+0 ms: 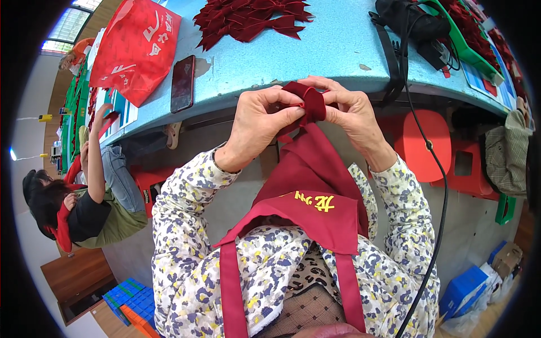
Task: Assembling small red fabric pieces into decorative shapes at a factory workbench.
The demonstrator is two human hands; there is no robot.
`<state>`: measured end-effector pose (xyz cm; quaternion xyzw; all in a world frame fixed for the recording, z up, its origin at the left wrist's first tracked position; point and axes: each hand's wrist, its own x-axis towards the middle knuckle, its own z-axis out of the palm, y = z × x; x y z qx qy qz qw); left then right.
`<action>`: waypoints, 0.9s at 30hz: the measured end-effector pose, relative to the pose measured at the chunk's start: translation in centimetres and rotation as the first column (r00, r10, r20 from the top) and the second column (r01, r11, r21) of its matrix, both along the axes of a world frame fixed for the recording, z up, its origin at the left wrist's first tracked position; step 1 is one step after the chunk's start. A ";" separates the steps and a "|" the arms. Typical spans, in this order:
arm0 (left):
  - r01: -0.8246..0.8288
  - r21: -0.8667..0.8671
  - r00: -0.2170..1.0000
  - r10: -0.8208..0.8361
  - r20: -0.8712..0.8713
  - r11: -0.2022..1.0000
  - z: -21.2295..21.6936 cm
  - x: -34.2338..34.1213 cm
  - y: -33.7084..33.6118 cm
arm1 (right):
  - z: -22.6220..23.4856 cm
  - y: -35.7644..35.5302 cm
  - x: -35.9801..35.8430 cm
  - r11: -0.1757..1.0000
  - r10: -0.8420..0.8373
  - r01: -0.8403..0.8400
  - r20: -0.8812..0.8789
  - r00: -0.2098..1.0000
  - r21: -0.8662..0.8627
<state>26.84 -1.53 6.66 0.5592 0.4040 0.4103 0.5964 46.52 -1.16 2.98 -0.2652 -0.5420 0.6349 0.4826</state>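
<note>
Below the blue table's edge (pixel 315 56): dark red ribbon (pixel 307 101), folded, pinched between fingers of left hand (pixel 256 127) and right hand (pixel 352 115), both closed on it. Black phone (pixel 182 83) lay on table nearby.

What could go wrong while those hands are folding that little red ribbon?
The folded ribbon is pinched only by the fingertips of the left hand and right hand, so the fold might spring open if either grip loosens. It is held in the air, in front of the blue table, so a dropped piece would probably land on the apron or the floor.
</note>
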 end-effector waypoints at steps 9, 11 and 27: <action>-0.031 0.064 0.998 0.034 -0.044 0.997 -0.2 -0.1 0.4 | -0.5 -0.2 -1.2 0.996 -0.023 0.011 -0.125 0.992 -0.089; -0.022 0.059 0.998 0.026 -0.065 0.998 -0.3 -0.1 0.3 | -0.5 -0.2 -1.4 0.995 -0.020 0.003 -0.162 0.987 -0.100; 0.006 0.094 0.989 0.008 -0.150 0.996 -2.9 -2.6 -0.4 | -4.2 -1.3 -3.8 0.975 -0.033 -0.016 -0.215 0.976 -0.224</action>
